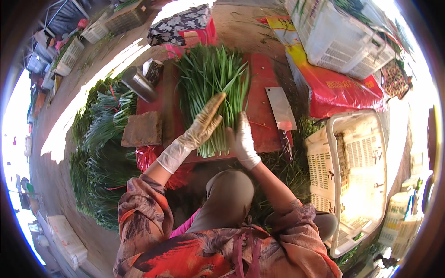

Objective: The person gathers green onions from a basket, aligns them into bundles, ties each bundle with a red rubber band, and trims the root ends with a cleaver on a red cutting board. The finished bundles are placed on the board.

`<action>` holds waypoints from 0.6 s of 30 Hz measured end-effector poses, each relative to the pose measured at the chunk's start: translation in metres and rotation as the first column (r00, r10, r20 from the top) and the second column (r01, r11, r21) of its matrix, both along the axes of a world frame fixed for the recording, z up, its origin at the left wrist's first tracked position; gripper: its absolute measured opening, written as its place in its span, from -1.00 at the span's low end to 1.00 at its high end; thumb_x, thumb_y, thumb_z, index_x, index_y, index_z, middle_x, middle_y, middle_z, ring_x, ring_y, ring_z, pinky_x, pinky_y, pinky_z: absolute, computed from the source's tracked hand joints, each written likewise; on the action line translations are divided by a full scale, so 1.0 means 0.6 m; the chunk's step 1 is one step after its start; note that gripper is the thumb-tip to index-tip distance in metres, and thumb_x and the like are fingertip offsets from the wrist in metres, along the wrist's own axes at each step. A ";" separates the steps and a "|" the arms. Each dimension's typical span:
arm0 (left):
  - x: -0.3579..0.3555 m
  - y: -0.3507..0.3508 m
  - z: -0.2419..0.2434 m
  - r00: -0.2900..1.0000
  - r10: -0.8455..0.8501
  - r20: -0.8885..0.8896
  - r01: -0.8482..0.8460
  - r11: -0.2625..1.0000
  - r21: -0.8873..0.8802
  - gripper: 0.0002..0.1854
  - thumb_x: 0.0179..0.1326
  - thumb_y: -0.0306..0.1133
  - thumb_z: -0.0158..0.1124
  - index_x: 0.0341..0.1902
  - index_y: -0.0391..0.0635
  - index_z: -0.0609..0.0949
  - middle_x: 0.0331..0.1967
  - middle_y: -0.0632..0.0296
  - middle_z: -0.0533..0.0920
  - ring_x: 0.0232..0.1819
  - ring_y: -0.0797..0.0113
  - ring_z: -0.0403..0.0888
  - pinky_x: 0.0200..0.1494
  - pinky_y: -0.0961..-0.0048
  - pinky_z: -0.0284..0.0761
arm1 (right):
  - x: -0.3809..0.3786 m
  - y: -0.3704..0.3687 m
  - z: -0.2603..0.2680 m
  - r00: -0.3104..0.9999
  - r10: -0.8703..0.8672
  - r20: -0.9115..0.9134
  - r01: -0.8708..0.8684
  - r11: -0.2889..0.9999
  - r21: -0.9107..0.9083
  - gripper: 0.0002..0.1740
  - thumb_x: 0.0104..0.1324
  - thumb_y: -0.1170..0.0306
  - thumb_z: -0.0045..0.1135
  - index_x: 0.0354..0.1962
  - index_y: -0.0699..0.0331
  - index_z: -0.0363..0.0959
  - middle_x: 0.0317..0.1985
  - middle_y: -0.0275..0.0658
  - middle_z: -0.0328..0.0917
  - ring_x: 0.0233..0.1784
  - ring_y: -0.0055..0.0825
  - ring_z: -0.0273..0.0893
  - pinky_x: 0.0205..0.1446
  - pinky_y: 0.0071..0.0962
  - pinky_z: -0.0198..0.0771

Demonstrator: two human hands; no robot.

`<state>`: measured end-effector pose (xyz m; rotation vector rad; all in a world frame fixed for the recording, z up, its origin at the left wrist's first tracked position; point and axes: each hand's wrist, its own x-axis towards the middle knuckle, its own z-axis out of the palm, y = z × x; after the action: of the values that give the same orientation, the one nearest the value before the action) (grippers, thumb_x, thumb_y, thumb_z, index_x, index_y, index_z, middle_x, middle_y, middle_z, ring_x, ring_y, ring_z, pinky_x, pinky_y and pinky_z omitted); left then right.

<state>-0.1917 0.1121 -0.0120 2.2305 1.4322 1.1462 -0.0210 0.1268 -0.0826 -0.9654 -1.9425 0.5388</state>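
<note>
A loose pile of long green leaves, likely garlic chives (212, 83), lies on a low red table (260, 139), pale cut ends towards me. My left hand (200, 128), in a soiled whitish glove, rests flat across the left and top of the stems, fingers extended. At the right edge of the pile stands my gloved right hand (243, 142), fingers straight, its palm side against the stems. Neither hand is closed round them. To the right lies a cleaver (281, 107) with a dark handle. A brick (142, 129) and a steel flask (139, 83) are at the table's left.
Tied green bundles (107, 139) are heaped on the ground at left. A large empty-looking plastic crate (358, 173) stands at right. Beyond it, a white crate (344, 41) of greens rests on red sacking (344, 90). A pink stool (208, 33) with patterned cloth stands behind the table.
</note>
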 end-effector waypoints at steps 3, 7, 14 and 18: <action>0.039 0.034 0.080 0.956 -0.074 -0.283 0.097 0.993 0.070 -0.39 0.30 -0.30 0.00 0.43 -0.01 0.19 0.44 0.20 0.16 0.48 0.06 -0.02 0.46 0.22 -0.11 | -0.010 -0.001 0.019 0.995 -0.075 0.059 0.076 0.997 -0.017 -0.26 0.16 0.48 0.14 0.23 0.56 0.02 0.24 0.31 0.13 0.29 0.14 0.17 0.37 -0.20 0.13; 0.034 0.090 -0.012 0.896 -0.238 -0.376 0.153 0.958 -0.242 -0.51 0.24 -0.23 0.03 0.27 0.02 0.44 0.22 0.20 0.48 0.36 0.07 0.25 0.43 0.14 -0.01 | -0.005 0.008 0.050 0.988 0.119 -0.098 -0.144 0.941 -0.308 -0.33 0.10 0.35 0.23 0.12 0.46 0.20 0.04 0.20 0.36 0.14 0.15 0.31 0.19 -0.14 0.30; 0.051 0.082 0.002 0.860 -0.258 -0.440 0.135 0.947 -0.292 -0.58 0.26 -0.35 -0.04 0.18 -0.07 0.52 0.07 0.05 0.56 0.28 0.01 0.32 0.41 0.12 -0.02 | 0.434 0.121 0.256 0.966 -0.117 0.233 0.137 0.988 -0.070 -0.76 0.21 0.24 0.10 -0.21 0.15 0.55 -0.26 -0.15 0.59 -0.20 -0.13 0.57 -0.10 -0.23 0.49; 0.037 0.124 0.011 0.897 -0.311 -0.314 0.141 0.874 -0.464 -0.51 0.43 -0.05 -0.18 0.17 -0.12 0.51 0.15 0.17 0.54 0.33 0.14 0.28 0.43 0.18 -0.08 | 0.815 0.172 0.092 0.768 -0.554 0.323 0.641 0.678 -0.361 -0.79 0.24 0.34 -0.02 -0.29 0.21 0.57 -0.38 -0.04 0.60 -0.29 -0.15 0.60 -0.17 -0.26 0.47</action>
<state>-0.1698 0.1863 -0.0054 2.2799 1.3317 0.2794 0.4682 0.2302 -0.0276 -1.9357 -1.5224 0.5259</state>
